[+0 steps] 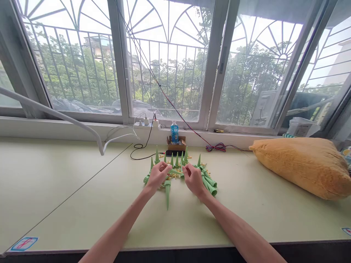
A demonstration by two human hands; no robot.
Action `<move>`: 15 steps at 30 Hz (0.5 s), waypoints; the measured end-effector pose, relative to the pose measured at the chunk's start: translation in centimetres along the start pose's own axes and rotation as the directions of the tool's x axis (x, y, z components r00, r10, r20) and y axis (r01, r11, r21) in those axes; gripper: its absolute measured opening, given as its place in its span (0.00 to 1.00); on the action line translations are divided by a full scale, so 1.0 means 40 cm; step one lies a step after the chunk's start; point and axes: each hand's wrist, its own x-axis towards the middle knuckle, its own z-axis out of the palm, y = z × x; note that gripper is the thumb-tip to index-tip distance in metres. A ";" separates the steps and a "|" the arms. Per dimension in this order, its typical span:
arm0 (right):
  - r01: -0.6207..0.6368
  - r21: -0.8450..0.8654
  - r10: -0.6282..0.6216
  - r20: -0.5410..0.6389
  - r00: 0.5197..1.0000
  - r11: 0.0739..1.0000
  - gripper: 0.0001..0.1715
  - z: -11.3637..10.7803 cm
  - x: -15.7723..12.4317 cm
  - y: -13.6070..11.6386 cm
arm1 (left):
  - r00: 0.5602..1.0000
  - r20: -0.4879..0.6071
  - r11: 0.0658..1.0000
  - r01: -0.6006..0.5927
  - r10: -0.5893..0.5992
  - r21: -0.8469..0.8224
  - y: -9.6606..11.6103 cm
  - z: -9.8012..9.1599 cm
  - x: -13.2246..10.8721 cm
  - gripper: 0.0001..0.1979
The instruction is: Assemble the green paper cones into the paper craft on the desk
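My left hand (158,176) is closed in a pinch at the pointed end of a green plastic spike (174,171), which lies nearly level between my hands. My right hand (192,178) is also pinched shut, close to the spike's wider end; whatever its fingertips hold is too small to tell. Around both hands are several more green cone-shaped spikes. Some stand upright behind, such as a tall spike (157,155). One spike (167,195) points toward me, and a bundle of green tubes (210,183) lies beside my right wrist. Small yellow valve pieces (174,176) show among them.
Behind the spikes are a dark phone (175,153) and a cardboard box (181,140) with a blue-labelled bottle (174,132). An orange cushion (301,166) lies at right. A white bent arm (90,129) reaches in from the left. Coiled red-black wire (216,147) lies near the windowsill.
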 end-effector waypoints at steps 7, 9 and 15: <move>0.010 -0.026 -0.010 0.002 1.000 1.000 0.21 0.000 -0.002 -0.007 | 0.990 0.085 0.955 0.134 -0.116 -0.263 0.002 0.003 0.002 0.14; 0.013 -0.029 -0.013 0.002 1.000 0.999 0.21 -0.001 -0.001 -0.008 | 0.980 0.139 0.938 0.177 -0.141 -0.297 0.008 0.006 -0.001 0.14; 0.003 -0.029 -0.003 0.000 1.000 1.000 0.21 -0.003 0.000 -0.011 | 0.931 0.351 0.917 0.225 -0.103 -0.329 0.008 0.006 -0.005 0.17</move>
